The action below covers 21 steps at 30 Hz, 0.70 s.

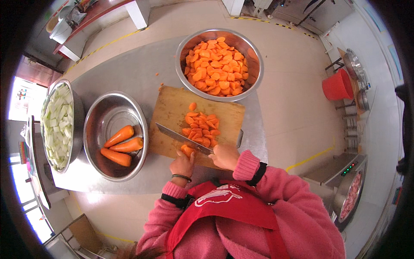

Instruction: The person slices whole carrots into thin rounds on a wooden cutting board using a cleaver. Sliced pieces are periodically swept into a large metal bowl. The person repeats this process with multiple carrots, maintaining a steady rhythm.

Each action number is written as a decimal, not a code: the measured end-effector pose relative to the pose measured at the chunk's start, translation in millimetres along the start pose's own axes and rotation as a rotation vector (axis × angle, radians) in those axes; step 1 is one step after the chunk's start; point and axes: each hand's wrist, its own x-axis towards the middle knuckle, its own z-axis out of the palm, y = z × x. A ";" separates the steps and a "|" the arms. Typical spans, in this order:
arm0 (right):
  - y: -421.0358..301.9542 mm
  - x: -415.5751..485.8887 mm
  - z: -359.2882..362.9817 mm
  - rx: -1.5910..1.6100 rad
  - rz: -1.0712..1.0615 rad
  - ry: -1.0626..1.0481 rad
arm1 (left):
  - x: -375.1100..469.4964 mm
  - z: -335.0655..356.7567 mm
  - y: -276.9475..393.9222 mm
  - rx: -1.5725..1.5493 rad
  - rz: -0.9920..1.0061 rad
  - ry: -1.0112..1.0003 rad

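Observation:
My right hand (225, 156) grips the handle of a kitchen cleaver (181, 138), whose blade slants up to the left across a wooden cutting board (168, 103). On the near side of the blade, my left hand (182, 166) holds the stub of a carrot (187, 150) against the board. A heap of cut carrot pieces (203, 126) lies just beyond the blade, and one loose piece (192, 106) sits farther up. The cleaver's handle is mostly hidden in my fist. Whether the blade touches the carrot cannot be made out.
Beyond the board stands a large steel bowl (179, 66) of sliced carrots. Left of the board, another steel bowl (89, 124) holds three whole carrots, beside a basin (77, 129) of pale green cut vegetable. All rest on a metal table (129, 71). Small carrot bits dot its surface.

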 end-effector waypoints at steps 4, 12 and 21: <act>0.1 5.8 3.3 0.048 -0.004 -0.023 | 5.3 3.2 -3.9 -0.010 0.000 -0.066; -8.8 37.0 41.4 -0.029 -0.020 0.017 | 4.6 13.6 -5.2 -0.126 0.048 -0.005; 9.8 18.5 6.8 0.009 -0.003 0.074 | 9.9 16.1 -27.8 -0.243 -0.031 0.017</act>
